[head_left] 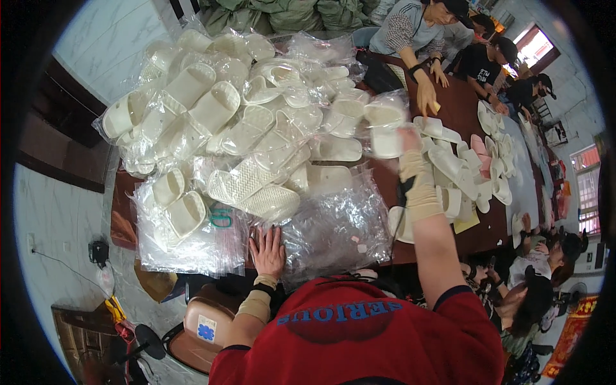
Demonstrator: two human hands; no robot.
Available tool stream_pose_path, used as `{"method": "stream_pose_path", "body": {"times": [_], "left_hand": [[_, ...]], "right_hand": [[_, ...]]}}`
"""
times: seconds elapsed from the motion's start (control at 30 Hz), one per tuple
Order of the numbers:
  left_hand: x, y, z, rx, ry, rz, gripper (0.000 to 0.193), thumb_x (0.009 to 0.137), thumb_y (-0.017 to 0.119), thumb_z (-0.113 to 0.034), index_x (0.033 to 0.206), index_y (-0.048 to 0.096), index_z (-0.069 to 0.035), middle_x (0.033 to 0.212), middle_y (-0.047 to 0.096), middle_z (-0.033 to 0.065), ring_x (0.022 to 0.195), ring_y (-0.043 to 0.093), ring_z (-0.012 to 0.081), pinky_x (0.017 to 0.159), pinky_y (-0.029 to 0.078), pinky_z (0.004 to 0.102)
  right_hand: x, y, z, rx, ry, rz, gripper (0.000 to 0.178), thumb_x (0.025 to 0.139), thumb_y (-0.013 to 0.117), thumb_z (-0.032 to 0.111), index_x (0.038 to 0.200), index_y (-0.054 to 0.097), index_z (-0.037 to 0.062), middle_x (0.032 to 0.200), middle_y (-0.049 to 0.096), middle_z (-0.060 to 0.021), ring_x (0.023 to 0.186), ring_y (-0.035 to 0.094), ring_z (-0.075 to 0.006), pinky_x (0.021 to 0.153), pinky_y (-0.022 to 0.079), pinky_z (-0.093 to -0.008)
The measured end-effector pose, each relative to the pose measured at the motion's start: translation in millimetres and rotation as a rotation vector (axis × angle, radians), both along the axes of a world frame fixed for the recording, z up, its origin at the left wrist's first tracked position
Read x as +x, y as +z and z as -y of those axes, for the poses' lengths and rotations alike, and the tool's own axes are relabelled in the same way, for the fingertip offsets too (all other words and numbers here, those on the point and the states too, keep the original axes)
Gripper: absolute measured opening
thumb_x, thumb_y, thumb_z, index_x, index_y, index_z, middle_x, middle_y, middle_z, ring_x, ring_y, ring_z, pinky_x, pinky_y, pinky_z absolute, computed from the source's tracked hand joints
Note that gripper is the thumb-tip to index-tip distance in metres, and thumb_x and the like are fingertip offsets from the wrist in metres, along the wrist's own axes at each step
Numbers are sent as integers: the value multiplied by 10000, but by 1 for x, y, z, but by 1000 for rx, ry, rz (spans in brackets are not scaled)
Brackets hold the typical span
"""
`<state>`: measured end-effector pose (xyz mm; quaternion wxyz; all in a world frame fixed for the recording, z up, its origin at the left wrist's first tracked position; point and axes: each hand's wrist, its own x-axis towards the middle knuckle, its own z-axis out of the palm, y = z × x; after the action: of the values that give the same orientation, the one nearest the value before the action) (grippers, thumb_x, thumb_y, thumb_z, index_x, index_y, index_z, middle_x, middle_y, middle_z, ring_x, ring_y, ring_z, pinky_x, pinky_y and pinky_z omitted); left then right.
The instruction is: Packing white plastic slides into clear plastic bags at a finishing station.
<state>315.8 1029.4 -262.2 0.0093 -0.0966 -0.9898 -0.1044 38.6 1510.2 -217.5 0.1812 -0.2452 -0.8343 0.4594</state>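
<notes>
My left hand [267, 252] lies flat with its fingers spread on the near edge of a stack of clear plastic bags [333, 224]. Out to the right, my right hand [408, 137] is stretched across the table and smeared by motion. It is beside a blurred white slipper [386, 142]; whether the fingers grip it cannot be made out. Tan wraps cover both my wrists. Ahead of my left hand is a large heap of white slippers in clear bags [215, 106]. One bagged pair [186, 213] rests on the bags at the left.
Loose white slippers [449, 163] and a pink pair [480, 153] cover the right part of the brown table [478, 240]. Across it, a co-worker's hand [426, 96] holds a small yellowish piece. More people sit farther right. A brown chair [208, 324] stands at the lower left.
</notes>
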Motion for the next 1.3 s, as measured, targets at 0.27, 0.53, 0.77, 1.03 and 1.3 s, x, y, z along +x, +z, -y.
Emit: {"method": "stream_pose_path", "body": {"times": [0.27, 0.53, 0.77, 1.03, 1.3], "left_hand": [[16, -2, 11, -23, 58, 60, 571, 914, 460, -303, 1447, 294, -184, 1506, 256, 45, 1407, 163, 303, 1112, 80, 560], [18, -1, 12, -12, 68, 45, 576, 913, 446, -299, 1454, 282, -190, 1506, 263, 52, 1406, 173, 301, 1108, 90, 571], [13, -3, 8, -19, 2, 11, 579, 907, 445, -295, 1449, 286, -166, 1519, 235, 55, 1413, 157, 302, 1109, 75, 580], [20, -8, 17, -37, 51, 23, 580, 899, 476, -275, 1439, 297, -164, 1516, 238, 37, 1405, 181, 295, 1120, 85, 558], [14, 29, 34, 427, -5, -156, 341, 891, 517, -131, 1227, 549, -84, 1254, 519, 118, 1176, 456, 306, 1013, 305, 474]], "right_hand": [[112, 213, 4, -149, 416, -213, 105, 874, 614, 127, 952, 587, 62, 769, 541, 54, 700, 483, -29, 628, 386, -181], [174, 281, 32, -28, 917, 172, 175, 870, 613, 141, 978, 538, 24, 846, 540, 25, 863, 486, -66, 751, 391, -220], [146, 116, 126, 497, 1008, 12, 177, 855, 612, 182, 995, 595, 75, 973, 621, -77, 890, 584, -187, 785, 455, -284], [188, 70, 109, -26, 585, 300, 197, 906, 517, 221, 867, 617, 55, 655, 632, -75, 509, 589, -205, 554, 478, -365], [248, 8, 96, 284, 423, 455, 475, 870, 528, 480, 1086, 595, 62, 811, 659, -107, 790, 635, -297, 712, 480, -416]]}}
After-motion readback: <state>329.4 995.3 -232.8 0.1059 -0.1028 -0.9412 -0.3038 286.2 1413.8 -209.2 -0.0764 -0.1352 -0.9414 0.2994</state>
